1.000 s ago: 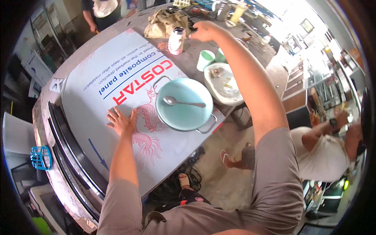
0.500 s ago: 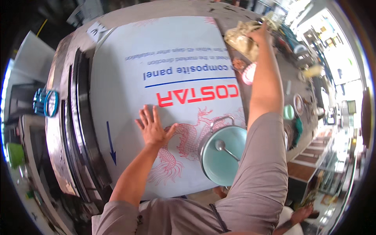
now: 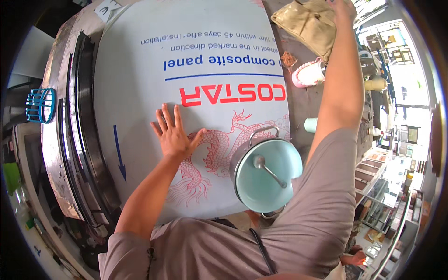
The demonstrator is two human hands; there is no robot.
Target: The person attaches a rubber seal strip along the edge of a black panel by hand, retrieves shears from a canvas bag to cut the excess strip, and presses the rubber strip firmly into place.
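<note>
My left hand (image 3: 175, 135) lies flat, fingers spread, on a large white panel (image 3: 135, 93) printed with red and blue lettering and a red dragon. At the upper right, my right hand (image 3: 344, 8) grips the edge of a tan cloth bag (image 3: 308, 25); the picture's edge cuts off part of its fingers. Beneath my right arm a metal pot (image 3: 261, 198), pale teal inside with a looped handle, stands on the panel's near right corner. A metal spoon (image 3: 269, 171) rests inside it. My right sleeve hides part of its rim.
Long dark metal bars (image 3: 91, 130) run along the panel's left side, with a blue plastic rack (image 3: 39, 105) beyond. Right of the panel are a pink-and-white object (image 3: 308, 74) and a pale green cup (image 3: 311, 124). Another person's hand (image 3: 357, 258) shows at lower right.
The view has shifted, so the bag and right hand sit nearer the top edge. The bag looks flatter and more spread out. My left hand stays on the panel.
</note>
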